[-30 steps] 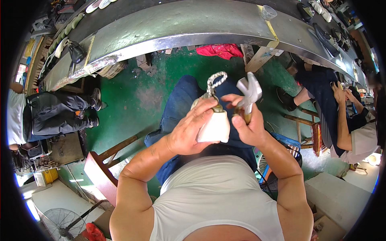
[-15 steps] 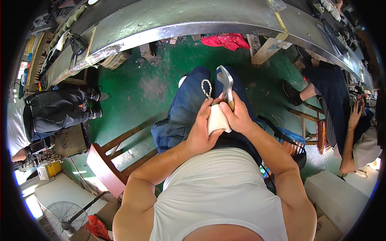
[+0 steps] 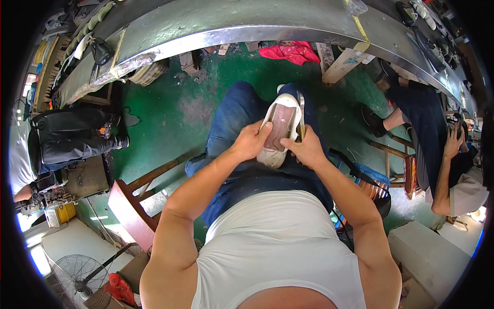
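While both hands grip it, 1 white shoe (image 3: 280, 131), brown inside: left hand (image 3: 250, 141) & right hand (image 3: 307, 150) clasp opposite sides.

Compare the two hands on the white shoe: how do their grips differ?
The left hand wraps the left edge of the white shoe, its fingers lying over the brownish bottom; the right hand grips the right edge lower down, beside a thin metal tool running along that side. Both are bare, closed on the shoe, and hold it over the lap.
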